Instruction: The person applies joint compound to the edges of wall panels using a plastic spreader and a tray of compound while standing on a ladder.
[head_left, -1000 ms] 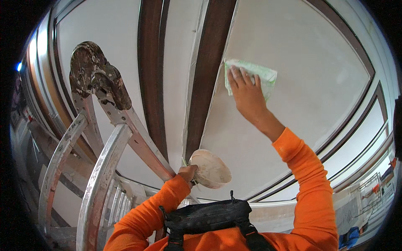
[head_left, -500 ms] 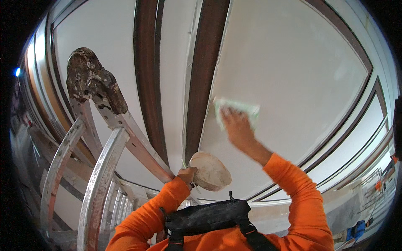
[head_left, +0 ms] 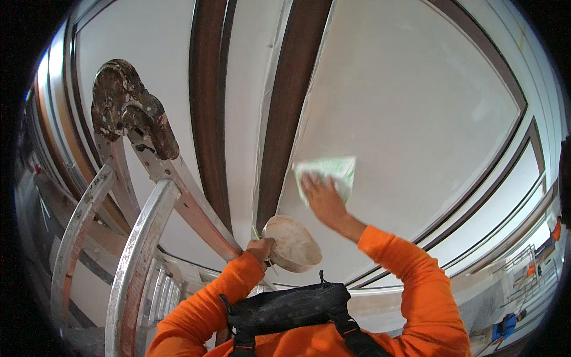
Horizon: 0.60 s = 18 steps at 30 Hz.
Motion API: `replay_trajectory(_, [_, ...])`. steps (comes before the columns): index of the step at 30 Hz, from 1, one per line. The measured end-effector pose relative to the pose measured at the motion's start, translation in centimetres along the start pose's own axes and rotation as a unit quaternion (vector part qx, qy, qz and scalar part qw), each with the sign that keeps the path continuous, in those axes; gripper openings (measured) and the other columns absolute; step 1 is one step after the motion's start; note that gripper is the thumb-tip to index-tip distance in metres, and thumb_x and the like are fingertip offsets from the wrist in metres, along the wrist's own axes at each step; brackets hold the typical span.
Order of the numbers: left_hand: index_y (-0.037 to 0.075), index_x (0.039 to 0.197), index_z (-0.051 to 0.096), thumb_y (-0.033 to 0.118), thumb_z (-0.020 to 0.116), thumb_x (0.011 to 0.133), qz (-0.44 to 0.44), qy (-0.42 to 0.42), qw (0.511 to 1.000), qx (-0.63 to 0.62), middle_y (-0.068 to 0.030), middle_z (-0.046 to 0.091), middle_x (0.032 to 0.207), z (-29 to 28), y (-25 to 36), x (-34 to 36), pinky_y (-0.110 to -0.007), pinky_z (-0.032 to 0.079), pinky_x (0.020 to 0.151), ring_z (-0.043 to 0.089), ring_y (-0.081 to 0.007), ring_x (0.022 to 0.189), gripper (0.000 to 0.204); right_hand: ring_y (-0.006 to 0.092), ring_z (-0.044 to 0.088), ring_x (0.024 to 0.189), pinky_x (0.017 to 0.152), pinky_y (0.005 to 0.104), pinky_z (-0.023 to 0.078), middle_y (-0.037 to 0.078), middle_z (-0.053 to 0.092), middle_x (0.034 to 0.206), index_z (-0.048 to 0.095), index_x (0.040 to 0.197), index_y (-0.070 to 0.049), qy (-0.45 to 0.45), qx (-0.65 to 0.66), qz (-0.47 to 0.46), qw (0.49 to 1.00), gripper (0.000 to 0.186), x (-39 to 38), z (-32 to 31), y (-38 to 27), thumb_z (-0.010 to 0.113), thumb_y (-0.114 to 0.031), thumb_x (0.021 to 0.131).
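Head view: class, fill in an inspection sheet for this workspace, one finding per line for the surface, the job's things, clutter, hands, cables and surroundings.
Surface: white panel framed by dark brown beams.
Job's things: pale green sheet flat against the panel; round plaster-caked bowl held close below.
Clutter: nothing seen on the panel.
Hands: right hand presses the sheet; left hand grips the bowl by its edge.
Cables: nothing seen.
Surroundings: aluminium ladder with a spattered top at the left; scaffolding far off at the right; black harness over orange sleeves.
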State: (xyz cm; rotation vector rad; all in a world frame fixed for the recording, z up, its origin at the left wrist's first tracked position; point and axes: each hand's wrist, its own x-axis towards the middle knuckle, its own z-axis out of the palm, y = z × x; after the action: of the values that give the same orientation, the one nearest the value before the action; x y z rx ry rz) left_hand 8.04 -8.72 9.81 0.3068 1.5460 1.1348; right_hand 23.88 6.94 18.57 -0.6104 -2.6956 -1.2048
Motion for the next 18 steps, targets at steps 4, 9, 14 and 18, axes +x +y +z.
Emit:
replay_trajectory(4, [-0.011,0.102,0.057,0.019,0.062,0.072,0.055,-0.013,0.998,0.037,-0.0194,0.061,0.096,-0.4,-0.2,1.3,-0.039,0.052,0.072,0.063,-0.0307,0.082,0.043,0.0288,0.041,0.124,0.098,0.0539,0.032,0.015,0.039,0.138,0.038,0.134,-0.002,0.012,0.077,0.045,0.996,0.051,-0.8,-3.8,1.1,0.046,-0.017,0.086])
replay_trajectory(9, [-0.011,0.101,0.056,0.018,0.061,0.069,0.004,0.001,1.0,-0.031,-0.0186,0.061,0.094,-0.2,1.0,-1.0,-0.038,0.051,0.069,0.062,-0.0313,0.08,0.044,0.0256,0.039,0.126,0.1,0.0513,0.031,0.01,0.036,0.141,0.035,0.137,-0.006,0.22,-0.057,0.15,0.962,0.052,6.5,-14.1,13.6,0.043,-0.01,0.086])
replay_trajectory(14, [-0.012,0.102,0.055,0.017,0.062,0.065,0.039,-0.061,0.997,-0.022,-0.0174,0.059,0.092,-0.4,0.9,-0.3,-0.039,0.05,0.066,0.061,-0.0306,0.077,0.047,0.0265,0.034,0.13,0.103,0.0525,0.029,0.01,0.032,0.144,0.034,0.138,-0.006,0.218,-0.079,0.135,0.963,0.052,8.1,-13.5,16.3,0.043,-0.01,0.086])
replay_trajectory(18, [-0.012,0.098,0.059,0.02,0.062,0.071,0.014,0.005,1.0,0.006,-0.0163,0.063,0.086,-0.3,-0.6,1.7,-0.033,0.047,0.061,0.061,-0.0233,0.073,0.042,0.027,0.03,0.133,0.102,0.0571,0.026,0.011,0.028,0.146,0.03,0.139,-0.004,0.12,-0.032,0.11,0.986,0.057,6.0,-7.9,9.3,0.045,-0.015,0.086])
